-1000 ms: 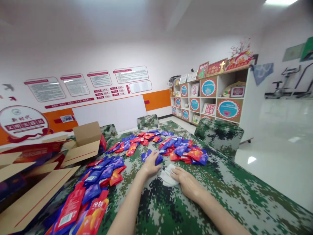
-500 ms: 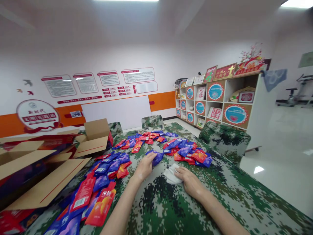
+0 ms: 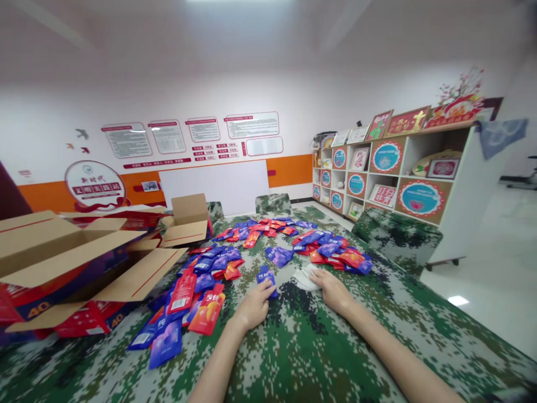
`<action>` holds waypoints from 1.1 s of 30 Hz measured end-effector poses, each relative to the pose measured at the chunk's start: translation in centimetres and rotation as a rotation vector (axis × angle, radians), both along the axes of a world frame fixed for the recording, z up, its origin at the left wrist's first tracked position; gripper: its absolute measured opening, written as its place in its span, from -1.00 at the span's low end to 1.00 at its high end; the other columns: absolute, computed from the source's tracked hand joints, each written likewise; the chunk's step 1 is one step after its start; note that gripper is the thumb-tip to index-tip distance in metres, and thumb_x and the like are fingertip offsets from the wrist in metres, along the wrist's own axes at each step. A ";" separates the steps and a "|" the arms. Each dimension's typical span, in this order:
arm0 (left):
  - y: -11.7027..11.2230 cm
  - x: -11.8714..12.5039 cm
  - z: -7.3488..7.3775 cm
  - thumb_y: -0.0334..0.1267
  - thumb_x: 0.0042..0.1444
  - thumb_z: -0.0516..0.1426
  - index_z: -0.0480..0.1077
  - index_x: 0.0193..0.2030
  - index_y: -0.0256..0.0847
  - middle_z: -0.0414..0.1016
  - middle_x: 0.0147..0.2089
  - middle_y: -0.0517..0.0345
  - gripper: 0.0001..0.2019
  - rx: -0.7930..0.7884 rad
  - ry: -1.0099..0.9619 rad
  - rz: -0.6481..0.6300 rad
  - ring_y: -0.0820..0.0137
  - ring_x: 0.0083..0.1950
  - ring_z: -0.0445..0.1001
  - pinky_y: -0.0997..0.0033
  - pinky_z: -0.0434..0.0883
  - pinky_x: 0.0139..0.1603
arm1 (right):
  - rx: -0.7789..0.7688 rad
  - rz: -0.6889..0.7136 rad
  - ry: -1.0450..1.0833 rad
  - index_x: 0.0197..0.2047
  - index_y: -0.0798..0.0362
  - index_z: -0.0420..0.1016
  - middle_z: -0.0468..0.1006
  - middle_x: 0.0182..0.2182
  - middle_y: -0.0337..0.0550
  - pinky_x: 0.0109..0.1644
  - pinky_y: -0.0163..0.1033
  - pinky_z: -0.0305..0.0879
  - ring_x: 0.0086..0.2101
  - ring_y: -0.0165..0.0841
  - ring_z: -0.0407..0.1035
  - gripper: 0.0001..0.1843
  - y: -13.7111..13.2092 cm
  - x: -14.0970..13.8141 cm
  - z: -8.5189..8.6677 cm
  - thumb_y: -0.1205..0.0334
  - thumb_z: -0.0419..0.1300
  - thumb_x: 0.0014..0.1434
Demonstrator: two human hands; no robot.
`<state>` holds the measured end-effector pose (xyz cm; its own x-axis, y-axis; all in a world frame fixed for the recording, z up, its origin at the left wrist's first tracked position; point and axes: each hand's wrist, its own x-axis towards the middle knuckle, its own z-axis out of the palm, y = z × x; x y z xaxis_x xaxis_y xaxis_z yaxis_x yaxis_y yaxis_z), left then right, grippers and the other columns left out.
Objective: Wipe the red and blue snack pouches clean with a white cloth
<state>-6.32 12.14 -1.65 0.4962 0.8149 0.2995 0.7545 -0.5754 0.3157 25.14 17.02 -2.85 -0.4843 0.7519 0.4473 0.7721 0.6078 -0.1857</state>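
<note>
My left hand [image 3: 254, 307] is closed on a blue-purple pouch [image 3: 265, 275] with its spout end pointing away from me. In my right hand [image 3: 332, 288] is a crumpled white cloth [image 3: 305, 278], held low over the camouflage tablecloth [image 3: 289, 341]. Another blue-purple pouch [image 3: 279, 256] lies alone just beyond both hands. A pile of red and blue pouches [image 3: 335, 250] is to the right, and more pouches are heaped to the left, a red one [image 3: 207, 310] among them.
Opened cardboard boxes [image 3: 79, 252] crowd the table's left side, their flaps sticking out toward the pouches. Another pouch pile [image 3: 268, 228] lies at the far end. Camouflage-covered chairs [image 3: 396, 238] stand around the table, with a white shelf unit [image 3: 465, 179] behind on the right.
My left hand has come nearer to me, now with a pouch in it; a blue-purple pouch lies where it was. The right hand keeps the cloth. The view has turned left.
</note>
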 end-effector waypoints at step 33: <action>-5.3 -1.1 1.8 -0.17 0.18 -0.01 0.01 0.30 -0.13 0.07 0.31 0.02 -0.45 -0.102 0.024 0.028 0.17 0.28 0.09 0.14 0.06 0.28 | -0.038 0.389 0.009 0.09 0.09 0.39 0.36 0.10 0.05 0.22 -0.02 0.05 0.11 -0.19 0.21 -0.47 2.7 -17.0 2.4 0.39 0.06 0.01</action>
